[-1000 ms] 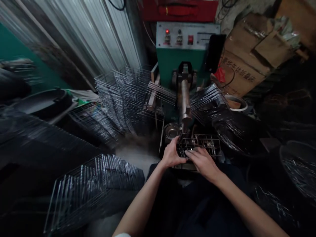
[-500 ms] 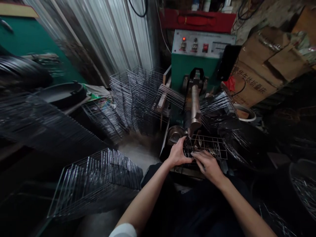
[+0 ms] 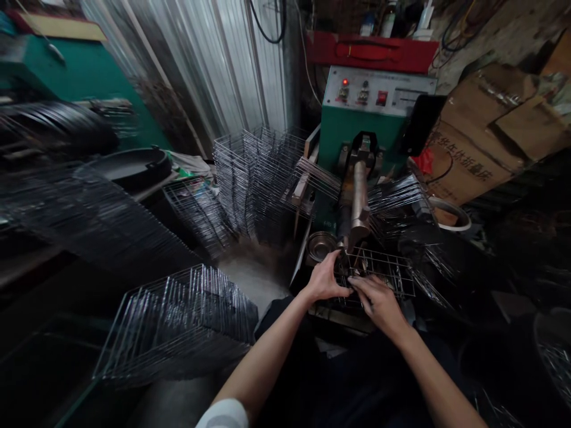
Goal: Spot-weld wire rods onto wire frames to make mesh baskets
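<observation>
A small wire rack (image 3: 387, 268) lies under the metal arm (image 3: 358, 205) of a green machine (image 3: 372, 122). My left hand (image 3: 323, 280) grips the rack's near left corner, fingers curled over the wires. My right hand (image 3: 378, 301) rests on the rack's near edge with fingers closed on the wire, beside the left hand. A small round metal bowl (image 3: 321, 245) sits just left of the rack.
Stacks of finished wire racks stand at the left (image 3: 182, 321) and behind (image 3: 254, 178). Bundles of loose wires (image 3: 395, 193) lie either side of the machine arm. Cardboard boxes (image 3: 484, 137) are piled at the right, and a black pan (image 3: 129, 166) sits at the left.
The view has swung left and down a little, so the machine and rack sit further right. Both hands stay on the rack's near edge under the arm.
</observation>
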`<state>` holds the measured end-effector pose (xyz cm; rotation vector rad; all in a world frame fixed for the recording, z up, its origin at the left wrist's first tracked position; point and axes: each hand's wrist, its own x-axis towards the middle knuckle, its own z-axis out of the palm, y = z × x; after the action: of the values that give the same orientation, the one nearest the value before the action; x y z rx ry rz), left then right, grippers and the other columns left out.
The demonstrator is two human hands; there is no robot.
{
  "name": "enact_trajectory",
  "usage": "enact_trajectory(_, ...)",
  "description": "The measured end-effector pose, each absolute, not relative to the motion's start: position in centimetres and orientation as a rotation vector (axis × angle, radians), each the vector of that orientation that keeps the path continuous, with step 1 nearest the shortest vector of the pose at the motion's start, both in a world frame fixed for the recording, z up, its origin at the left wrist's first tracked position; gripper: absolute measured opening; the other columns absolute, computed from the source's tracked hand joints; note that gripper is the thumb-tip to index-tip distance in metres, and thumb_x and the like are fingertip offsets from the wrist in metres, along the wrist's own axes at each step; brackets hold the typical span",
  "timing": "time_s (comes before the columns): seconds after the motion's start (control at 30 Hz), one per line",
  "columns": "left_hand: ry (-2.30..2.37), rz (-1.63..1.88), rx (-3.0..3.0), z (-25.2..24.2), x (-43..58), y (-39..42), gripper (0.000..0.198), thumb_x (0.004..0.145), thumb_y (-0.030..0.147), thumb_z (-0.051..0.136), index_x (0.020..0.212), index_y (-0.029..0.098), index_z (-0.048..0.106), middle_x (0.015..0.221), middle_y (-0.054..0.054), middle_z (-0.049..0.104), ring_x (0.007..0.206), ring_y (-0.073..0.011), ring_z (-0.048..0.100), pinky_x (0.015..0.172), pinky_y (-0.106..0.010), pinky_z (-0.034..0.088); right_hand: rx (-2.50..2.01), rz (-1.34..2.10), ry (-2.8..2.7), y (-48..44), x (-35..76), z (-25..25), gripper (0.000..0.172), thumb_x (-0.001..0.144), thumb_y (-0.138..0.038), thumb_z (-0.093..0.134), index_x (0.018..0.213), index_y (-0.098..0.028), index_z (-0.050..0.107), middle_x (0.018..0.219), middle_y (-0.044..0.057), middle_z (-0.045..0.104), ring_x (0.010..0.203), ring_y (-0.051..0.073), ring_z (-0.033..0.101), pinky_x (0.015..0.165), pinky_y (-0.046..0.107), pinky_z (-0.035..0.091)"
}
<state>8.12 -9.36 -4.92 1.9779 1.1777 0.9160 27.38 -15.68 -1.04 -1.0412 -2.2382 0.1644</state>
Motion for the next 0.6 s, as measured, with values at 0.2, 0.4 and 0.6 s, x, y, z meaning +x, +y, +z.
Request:
enact_trajectory(0.2, 1.284, 0.883, 1.957, -4.5, 8.3, -9.9, 0.11, 0.052, 0.044, 0.086, 0.146, 0.023, 0.034, 0.137, -0.011, 0.057, 0.123, -0.0349, 0.058, 0.104, -0.05, 0.046, -1.073, 0.165, -2.19, -15.8, 27.4, -1.1, 0.034, 0.095, -0.007, 0.049, 0.12, -0.02, 0.066, 0.11, 0.008, 0.072, 0.101, 0.022, 0.067, 0.091, 0.041, 0.055)
enact_trajectory(0.4, 1.275, 0.877, 1.967, -3.5, 7.8, -8.4, 0.109, 0.051, 0.046, 0.087, 0.145, 0.021, 0.039, 0.142, -0.013, 0.055, 0.129, -0.0338, 0.055, 0.108, -0.046, 0.044, -1.065, 0.122, -2.193, -14.3, 27.0, -0.5, 0.034, 0.097, -0.009, 0.045, 0.124, -0.022, 0.063, 0.113, 0.008, 0.071, 0.101, 0.022, 0.067, 0.097, 0.045, 0.051)
enact_trajectory(0.6, 1.286, 0.852, 1.969, -2.9, 7.4, -6.3, 0.106, 0.052, 0.046, 0.086, 0.143, 0.019, 0.041, 0.142, -0.013, 0.055, 0.129, -0.0338, 0.055, 0.107, -0.047, 0.045, -1.16, 0.065, -2.159, -12.7, 26.4, -0.7, 0.024, 0.099, -0.014, 0.046, 0.115, -0.021, 0.061, 0.097, 0.009, 0.067, 0.092, 0.024, 0.062, 0.085, 0.041, 0.053)
